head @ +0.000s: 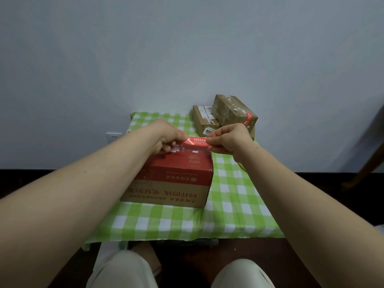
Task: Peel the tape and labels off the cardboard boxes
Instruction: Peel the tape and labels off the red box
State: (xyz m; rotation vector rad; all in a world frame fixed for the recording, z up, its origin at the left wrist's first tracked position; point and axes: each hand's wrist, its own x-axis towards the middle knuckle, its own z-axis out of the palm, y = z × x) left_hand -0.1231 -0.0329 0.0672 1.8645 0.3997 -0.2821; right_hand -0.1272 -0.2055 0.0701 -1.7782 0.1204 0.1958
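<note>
A red and brown cardboard box (178, 177) with red print stands in the middle of the green checked tablecloth (232, 204). Above its far top edge a strip of red printed tape (197, 141) is stretched between my hands. My left hand (166, 136) pinches the strip's left end and my right hand (227, 140) pinches its right end. White torn patches show on the box top just below the strip. Whether the tape still sticks to the box I cannot tell.
Two brown taped boxes stand at the table's far right: a small one (204, 121) with white labels and a larger one (233, 110) with red tape leaning on it. A wall socket (113, 137) sits left of the table. My knees are below the near edge.
</note>
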